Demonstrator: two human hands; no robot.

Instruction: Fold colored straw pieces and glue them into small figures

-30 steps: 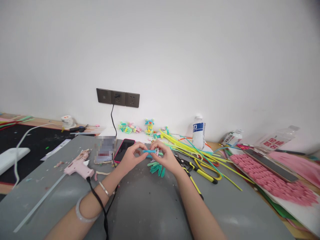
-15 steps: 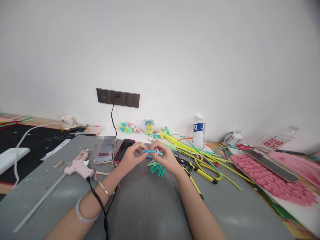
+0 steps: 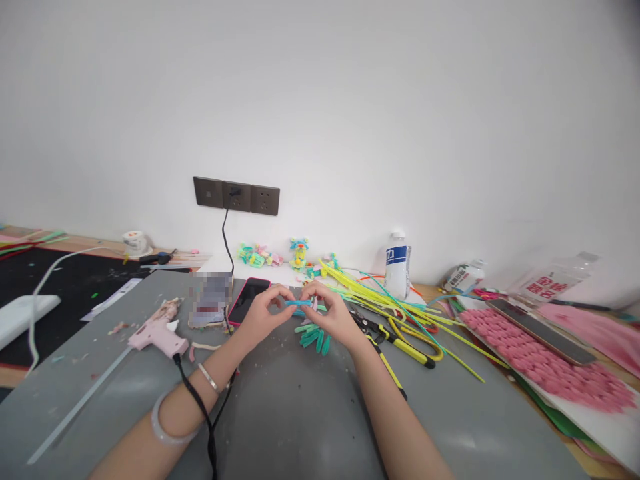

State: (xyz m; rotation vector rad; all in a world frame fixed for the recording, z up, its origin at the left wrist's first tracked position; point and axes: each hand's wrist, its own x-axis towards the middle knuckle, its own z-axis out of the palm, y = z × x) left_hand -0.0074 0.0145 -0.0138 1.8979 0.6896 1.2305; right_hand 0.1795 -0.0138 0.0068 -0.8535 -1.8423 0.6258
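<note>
Between my hands is a short blue pipe cleaner [image 3: 299, 303], held level just above the table. My left hand [image 3: 270, 308] pinches its left end with thumb and forefinger. At the other end, my right hand [image 3: 327, 313] grips it the same way, fingers closed. Below my right hand lies a bunch of short teal and green pipe-cleaner pieces [image 3: 316, 337]. To the right of that hand are yellow-and-black handled pliers [image 3: 400, 343] and a spread of long yellow pipe cleaners [image 3: 367, 290].
A pink glue gun [image 3: 159, 337] with a black cord lies at left, near a phone [image 3: 249, 300]. Small pipe-cleaner figures [image 3: 299, 253] stand along the wall. A white bottle [image 3: 397, 267] is behind the yellow stems; pink braided material [image 3: 545, 357] lies at right.
</note>
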